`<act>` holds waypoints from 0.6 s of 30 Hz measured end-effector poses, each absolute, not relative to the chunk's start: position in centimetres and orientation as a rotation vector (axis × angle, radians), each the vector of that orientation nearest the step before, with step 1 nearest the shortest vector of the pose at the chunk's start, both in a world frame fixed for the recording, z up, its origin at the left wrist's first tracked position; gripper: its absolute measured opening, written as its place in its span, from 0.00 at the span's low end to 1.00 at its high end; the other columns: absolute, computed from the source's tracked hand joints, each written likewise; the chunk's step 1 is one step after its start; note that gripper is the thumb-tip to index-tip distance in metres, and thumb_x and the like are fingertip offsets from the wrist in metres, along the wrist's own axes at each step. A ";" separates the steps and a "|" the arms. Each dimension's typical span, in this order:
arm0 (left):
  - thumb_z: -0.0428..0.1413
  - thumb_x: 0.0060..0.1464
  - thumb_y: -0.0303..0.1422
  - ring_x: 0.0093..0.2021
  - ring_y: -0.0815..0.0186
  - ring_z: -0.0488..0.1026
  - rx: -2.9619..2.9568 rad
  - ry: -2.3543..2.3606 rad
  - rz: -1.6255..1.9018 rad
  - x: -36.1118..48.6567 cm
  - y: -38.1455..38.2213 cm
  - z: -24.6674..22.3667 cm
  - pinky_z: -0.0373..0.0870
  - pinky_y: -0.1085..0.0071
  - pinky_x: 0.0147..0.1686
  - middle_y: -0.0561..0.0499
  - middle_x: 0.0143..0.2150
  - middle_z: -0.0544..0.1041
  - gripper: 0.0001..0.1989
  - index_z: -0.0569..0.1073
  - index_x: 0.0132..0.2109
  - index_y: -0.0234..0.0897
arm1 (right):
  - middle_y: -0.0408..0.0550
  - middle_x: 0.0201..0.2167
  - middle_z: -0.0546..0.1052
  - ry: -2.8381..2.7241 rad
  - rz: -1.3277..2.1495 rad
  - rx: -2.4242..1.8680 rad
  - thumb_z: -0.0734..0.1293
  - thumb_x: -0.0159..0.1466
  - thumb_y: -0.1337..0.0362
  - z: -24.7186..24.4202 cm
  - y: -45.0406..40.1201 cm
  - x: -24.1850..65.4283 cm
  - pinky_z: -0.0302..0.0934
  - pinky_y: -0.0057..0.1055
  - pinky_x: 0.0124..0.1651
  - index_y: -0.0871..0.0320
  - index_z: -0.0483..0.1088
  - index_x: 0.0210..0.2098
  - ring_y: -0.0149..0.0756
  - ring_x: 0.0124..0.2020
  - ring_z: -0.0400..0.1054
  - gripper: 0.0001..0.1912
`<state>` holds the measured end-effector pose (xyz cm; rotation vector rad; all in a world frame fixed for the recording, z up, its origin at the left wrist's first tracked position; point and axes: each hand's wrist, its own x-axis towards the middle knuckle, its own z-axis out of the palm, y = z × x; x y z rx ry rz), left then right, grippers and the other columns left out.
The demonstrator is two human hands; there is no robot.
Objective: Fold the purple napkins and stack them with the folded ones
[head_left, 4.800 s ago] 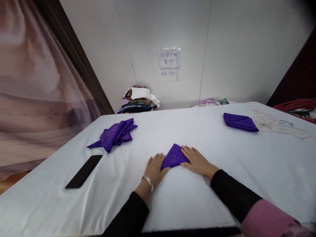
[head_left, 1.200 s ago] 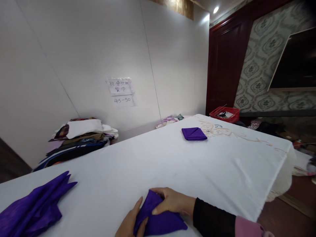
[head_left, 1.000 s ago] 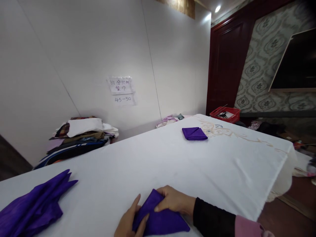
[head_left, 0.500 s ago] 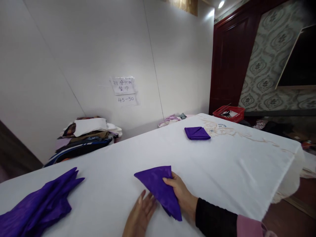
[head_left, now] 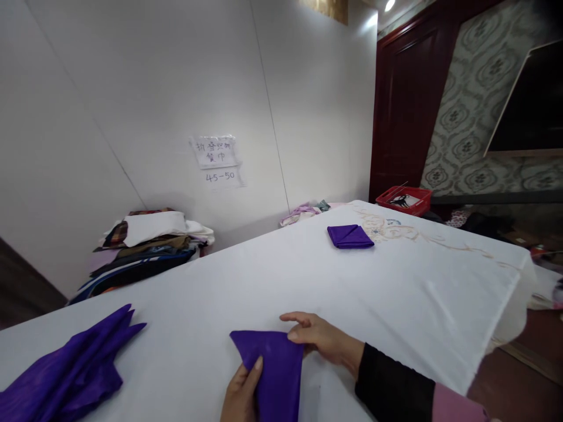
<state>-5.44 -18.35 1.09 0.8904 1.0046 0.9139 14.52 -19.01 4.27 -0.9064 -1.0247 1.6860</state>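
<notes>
A folded purple cloth (head_left: pixel 279 372) is held at the bottom centre, its pointed corner to the left and its lower end cut off by the frame. My left hand (head_left: pixel 241 392) grips its left side, thumb on top and fingers behind. At the upper right corner, my right hand (head_left: pixel 321 339) pinches the cloth with the thumb, its index finger stretched out above. Farther back, a purple cloth folded into a flat square (head_left: pixel 350 237) lies on the white tablecloth (head_left: pixel 197 328). Crumpled purple cloths (head_left: pixel 74 369) lie at the left.
Stacked clothes (head_left: pixel 153 246) stand beyond the table's far left edge. A red basket (head_left: pixel 404 200) and a small lilac cloth pile (head_left: pixel 301 213) are at the far side. A paper sign (head_left: pixel 216 159) hangs on the white wall. The tablecloth drapes over the right edge.
The held cloth has turned and moved lower, its right edge now upright. My left hand, open beside it before, has taken hold of its left side. My right hand has shifted to its upper right corner.
</notes>
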 end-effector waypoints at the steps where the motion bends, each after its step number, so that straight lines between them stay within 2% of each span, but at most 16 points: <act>1: 0.60 0.43 0.44 0.44 0.53 0.74 0.893 0.968 0.868 -5.3 -18.7 1.3 0.71 0.58 0.44 0.45 0.38 0.79 0.24 0.73 0.46 0.35 | 0.38 0.25 0.71 -1.052 1.728 -0.922 0.72 0.50 0.61 4.4 -19.0 14.7 0.55 0.24 0.28 0.55 0.66 0.51 0.25 0.24 0.63 0.29; 3: 0.61 0.41 0.43 0.42 0.52 0.75 0.915 0.905 0.802 -4.9 -19.2 1.7 0.71 0.58 0.43 0.44 0.37 0.79 0.25 0.74 0.46 0.34 | 0.37 0.24 0.72 -1.087 1.828 -0.942 0.73 0.48 0.63 4.2 -19.1 14.7 0.55 0.23 0.28 0.55 0.65 0.53 0.24 0.22 0.63 0.32; 5: 0.62 0.40 0.43 0.41 0.52 0.75 0.951 0.889 0.792 -4.7 -19.6 1.9 0.71 0.58 0.41 0.45 0.37 0.79 0.25 0.74 0.45 0.35 | 0.40 0.26 0.74 -1.082 1.915 -0.920 0.74 0.46 0.65 3.9 -19.2 14.3 0.58 0.25 0.32 0.56 0.67 0.52 0.26 0.25 0.66 0.33; 7: 0.63 0.38 0.44 0.41 0.53 0.75 0.985 0.916 0.817 -4.7 -19.6 1.9 0.71 0.59 0.42 0.46 0.38 0.79 0.25 0.75 0.44 0.36 | 0.44 0.29 0.76 -1.038 1.945 -0.875 0.74 0.44 0.68 3.5 -19.3 13.8 0.60 0.29 0.37 0.60 0.71 0.46 0.29 0.28 0.68 0.28; 10: 0.64 0.37 0.45 0.44 0.53 0.73 1.003 0.935 0.837 -5.1 -19.2 1.6 0.70 0.61 0.45 0.46 0.41 0.78 0.25 0.75 0.43 0.37 | 0.46 0.27 0.77 -0.932 1.887 -0.844 0.74 0.42 0.71 3.1 -19.4 13.9 0.61 0.32 0.40 0.64 0.74 0.37 0.32 0.29 0.70 0.21; 15: 0.62 0.37 0.49 0.44 0.55 0.73 0.895 1.009 1.035 -5.1 -18.6 0.8 0.71 0.64 0.43 0.46 0.40 0.78 0.27 0.74 0.44 0.38 | 0.49 0.27 0.77 -0.706 1.623 -0.836 0.72 0.46 0.71 3.7 -18.3 19.1 0.63 0.38 0.39 0.64 0.73 0.37 0.37 0.28 0.71 0.17; 18: 0.62 0.37 0.50 0.44 0.56 0.73 0.938 1.071 1.175 -4.6 -18.7 0.7 0.73 0.66 0.40 0.46 0.43 0.77 0.27 0.74 0.43 0.38 | 0.50 0.30 0.77 -0.391 1.208 -0.980 0.71 0.47 0.74 4.3 -16.4 24.8 0.65 0.37 0.39 0.63 0.72 0.36 0.37 0.29 0.71 0.15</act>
